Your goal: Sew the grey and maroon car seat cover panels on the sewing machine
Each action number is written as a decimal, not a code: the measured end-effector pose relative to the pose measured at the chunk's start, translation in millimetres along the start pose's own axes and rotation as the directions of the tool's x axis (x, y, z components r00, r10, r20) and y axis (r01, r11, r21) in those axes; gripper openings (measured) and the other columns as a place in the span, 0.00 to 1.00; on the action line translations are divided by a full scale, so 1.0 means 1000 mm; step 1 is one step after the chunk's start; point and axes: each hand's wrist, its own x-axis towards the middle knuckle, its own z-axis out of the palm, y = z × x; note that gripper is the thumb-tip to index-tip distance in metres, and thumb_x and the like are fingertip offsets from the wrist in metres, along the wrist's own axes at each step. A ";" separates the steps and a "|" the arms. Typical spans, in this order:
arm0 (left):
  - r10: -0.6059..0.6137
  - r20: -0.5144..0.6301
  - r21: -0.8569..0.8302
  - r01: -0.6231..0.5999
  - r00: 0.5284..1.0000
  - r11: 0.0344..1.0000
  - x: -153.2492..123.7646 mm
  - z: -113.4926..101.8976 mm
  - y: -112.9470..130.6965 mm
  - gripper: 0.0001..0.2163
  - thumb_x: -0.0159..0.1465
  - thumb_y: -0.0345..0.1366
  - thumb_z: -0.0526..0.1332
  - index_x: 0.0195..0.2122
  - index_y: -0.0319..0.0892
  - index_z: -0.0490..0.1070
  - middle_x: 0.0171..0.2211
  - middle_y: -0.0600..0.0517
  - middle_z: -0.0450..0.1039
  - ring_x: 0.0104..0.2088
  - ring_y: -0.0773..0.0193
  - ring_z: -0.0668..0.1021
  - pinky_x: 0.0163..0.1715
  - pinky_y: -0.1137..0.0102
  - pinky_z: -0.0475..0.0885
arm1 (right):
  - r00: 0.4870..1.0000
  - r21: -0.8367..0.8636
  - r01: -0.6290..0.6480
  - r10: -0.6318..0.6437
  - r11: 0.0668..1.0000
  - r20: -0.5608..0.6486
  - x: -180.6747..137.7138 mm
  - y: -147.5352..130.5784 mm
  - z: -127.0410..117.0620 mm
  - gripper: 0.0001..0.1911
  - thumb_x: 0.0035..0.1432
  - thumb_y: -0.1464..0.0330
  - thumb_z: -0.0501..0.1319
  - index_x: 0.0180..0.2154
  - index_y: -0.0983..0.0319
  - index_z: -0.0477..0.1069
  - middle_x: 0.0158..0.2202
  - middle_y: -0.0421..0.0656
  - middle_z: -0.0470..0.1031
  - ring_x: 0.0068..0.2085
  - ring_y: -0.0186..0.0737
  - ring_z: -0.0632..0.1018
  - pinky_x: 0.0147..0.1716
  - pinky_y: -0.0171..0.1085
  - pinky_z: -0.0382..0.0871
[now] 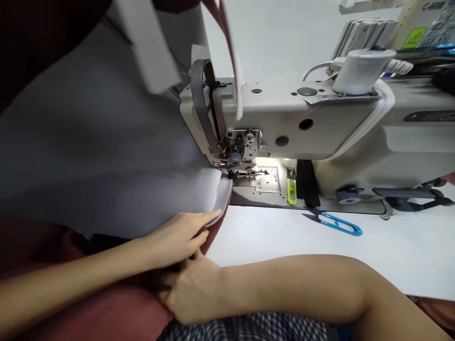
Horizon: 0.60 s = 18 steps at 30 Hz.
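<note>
A large grey fabric panel [152, 189] with a dark red layer [215, 232] under its edge runs to the needle area of a sewing machine [277, 113]. My left hand [177, 239] grips the layered edge just in front of the presser foot, index finger laid along the grey side, thumb near the red edge. Just below it, my right hand [195, 286] is closed on the red fabric, its fingers curled in and partly hidden by the folds. The needle itself is too small to make out.
Green thread snips [292, 189] lie on the machine bed beside a black strip [307, 182]. Blue thread snips [341, 223] rest on the white table [270, 241]. A white thread spool [364, 71] sits on top of the machine. A pale strap [151, 52] hangs at upper left.
</note>
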 end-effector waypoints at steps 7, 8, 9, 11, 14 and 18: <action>0.029 0.041 0.122 -0.034 0.999 0.992 0.003 -0.010 -0.015 0.29 0.61 0.29 0.51 0.64 0.48 0.63 0.53 0.51 0.76 0.51 0.58 0.79 0.50 0.68 0.73 | 0.999 0.015 0.043 -0.044 0.999 0.021 0.010 0.006 -0.007 0.16 0.67 0.69 0.53 0.51 0.62 0.75 0.55 0.48 0.74 0.54 0.63 0.72 0.49 0.68 0.65; 0.047 0.042 0.136 -0.052 0.998 0.989 0.004 -0.008 -0.017 0.29 0.60 0.29 0.52 0.64 0.48 0.64 0.51 0.51 0.77 0.47 0.59 0.81 0.47 0.69 0.74 | 0.998 0.016 0.051 -0.052 0.999 0.024 0.008 0.008 -0.008 0.16 0.67 0.70 0.53 0.52 0.63 0.74 0.56 0.48 0.73 0.53 0.61 0.73 0.48 0.65 0.67; 0.064 0.038 0.144 -0.068 0.997 0.987 0.004 -0.006 -0.019 0.29 0.60 0.28 0.52 0.64 0.48 0.64 0.49 0.51 0.79 0.45 0.59 0.82 0.44 0.70 0.75 | 0.998 0.014 0.057 -0.057 0.998 0.016 0.006 0.010 -0.009 0.17 0.67 0.69 0.53 0.52 0.63 0.74 0.56 0.48 0.73 0.51 0.60 0.74 0.46 0.63 0.69; 0.092 0.012 0.137 -0.093 0.996 0.986 0.005 -0.001 -0.023 0.28 0.60 0.28 0.51 0.63 0.48 0.65 0.47 0.51 0.79 0.43 0.60 0.82 0.43 0.71 0.75 | 0.998 0.004 0.057 -0.057 0.998 -0.018 0.001 0.013 -0.011 0.17 0.68 0.69 0.53 0.53 0.62 0.74 0.57 0.47 0.73 0.49 0.57 0.76 0.44 0.59 0.71; 0.116 -0.031 0.107 -0.112 0.993 0.988 0.006 0.004 -0.027 0.28 0.61 0.28 0.51 0.64 0.47 0.64 0.48 0.52 0.79 0.43 0.61 0.82 0.42 0.72 0.75 | 0.997 0.001 0.075 -0.075 0.997 -0.035 -0.003 0.017 -0.013 0.18 0.68 0.69 0.52 0.55 0.63 0.71 0.57 0.47 0.72 0.47 0.53 0.77 0.42 0.56 0.72; 0.138 -0.019 0.111 -0.135 0.990 0.985 0.007 0.005 -0.028 0.28 0.61 0.29 0.51 0.64 0.46 0.64 0.49 0.52 0.79 0.42 0.61 0.82 0.43 0.72 0.75 | 0.996 0.012 0.094 -0.094 0.996 -0.007 -0.004 0.020 -0.014 0.19 0.69 0.70 0.51 0.58 0.65 0.69 0.57 0.46 0.72 0.50 0.51 0.76 0.44 0.56 0.72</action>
